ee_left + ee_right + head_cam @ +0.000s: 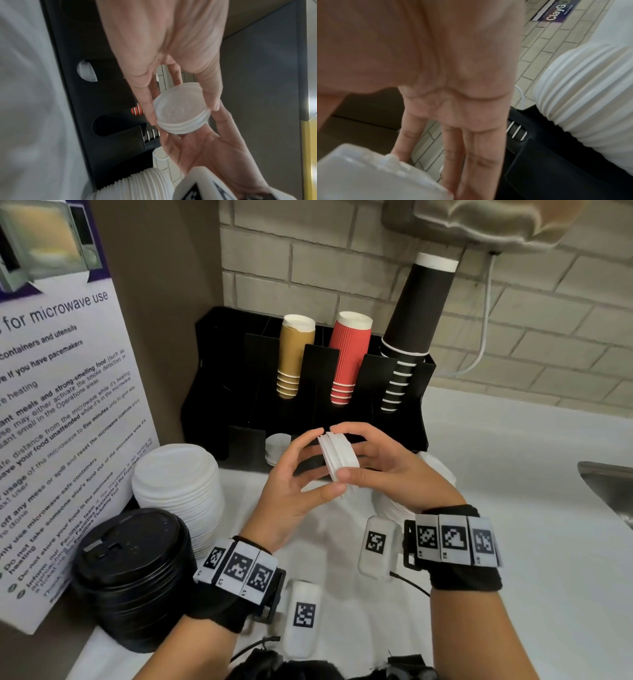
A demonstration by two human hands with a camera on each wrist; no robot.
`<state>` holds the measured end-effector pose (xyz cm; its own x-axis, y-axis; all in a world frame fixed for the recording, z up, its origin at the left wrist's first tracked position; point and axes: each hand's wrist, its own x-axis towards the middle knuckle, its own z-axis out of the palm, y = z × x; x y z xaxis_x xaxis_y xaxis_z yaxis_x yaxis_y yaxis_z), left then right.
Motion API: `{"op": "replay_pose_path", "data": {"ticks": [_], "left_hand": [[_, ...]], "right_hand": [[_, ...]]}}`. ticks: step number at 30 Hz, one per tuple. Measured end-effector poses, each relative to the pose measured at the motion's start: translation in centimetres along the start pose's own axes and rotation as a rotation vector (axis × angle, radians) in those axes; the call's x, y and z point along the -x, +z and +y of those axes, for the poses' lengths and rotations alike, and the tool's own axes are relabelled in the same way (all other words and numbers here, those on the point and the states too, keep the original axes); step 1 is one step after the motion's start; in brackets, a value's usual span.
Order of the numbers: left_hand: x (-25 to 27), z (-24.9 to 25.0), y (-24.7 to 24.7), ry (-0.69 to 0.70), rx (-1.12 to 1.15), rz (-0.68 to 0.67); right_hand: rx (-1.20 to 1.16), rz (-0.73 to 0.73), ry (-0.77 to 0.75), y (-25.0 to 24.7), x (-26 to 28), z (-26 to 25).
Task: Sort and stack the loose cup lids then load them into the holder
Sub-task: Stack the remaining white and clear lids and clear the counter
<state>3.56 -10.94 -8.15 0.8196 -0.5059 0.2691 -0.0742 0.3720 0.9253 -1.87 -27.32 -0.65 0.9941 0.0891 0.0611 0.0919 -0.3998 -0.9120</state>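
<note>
White plastic, a small stack of cup lids (339,457) is held on edge between both hands, in the air in front of the black holder (308,392); it is gripped by the curled fingers and thumb of the right hand (394,470), while the left hand (294,484) is curved around its other side with fingertips on the rim. A taller stack of white lids (180,484) and a stack of black lids (133,573) are seen on the counter (531,508) at the left, and a few white lids (275,448) already lie in a lower slot of the holder. Gold, red and black paper cups (349,357) are kept upside down in its upper slots.
</note>
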Motion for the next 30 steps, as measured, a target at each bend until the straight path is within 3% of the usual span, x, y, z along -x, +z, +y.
{"op": "replay_pose_path", "data": {"ticks": [10, 13, 19, 22, 25, 30], "left_hand": [[-0.1, -0.2, -0.1, 0.011, -0.053, 0.014], [-0.1, -0.3, -0.2, 0.0, -0.047, 0.075], [-0.2, -0.9, 0.1, -0.31, -0.174, 0.199], [-0.2, -1.4, -0.3, -0.401, -0.214, 0.153], [-0.2, -1.4, -0.6, -0.454, -0.204, 0.192], [-0.3, -1.8, -0.8, -0.5, -0.2, 0.231]], "right_hand": [[0.105, 0.063, -0.013, 0.1, -0.8, -0.4], [0.176, 0.037, -0.002, -0.2, -2.0, -1.1], [0.438, 0.178, -0.186, 0.3, -8.7, -3.2], [0.724, 0.078, -0.122, 1.8, -12.6, -3.0], [0.948, -0.025, -0.045, 3.5, -15.2, -2.1], [1.102, -0.155, 0.021, 5.7, -17.0, -0.3]]}}
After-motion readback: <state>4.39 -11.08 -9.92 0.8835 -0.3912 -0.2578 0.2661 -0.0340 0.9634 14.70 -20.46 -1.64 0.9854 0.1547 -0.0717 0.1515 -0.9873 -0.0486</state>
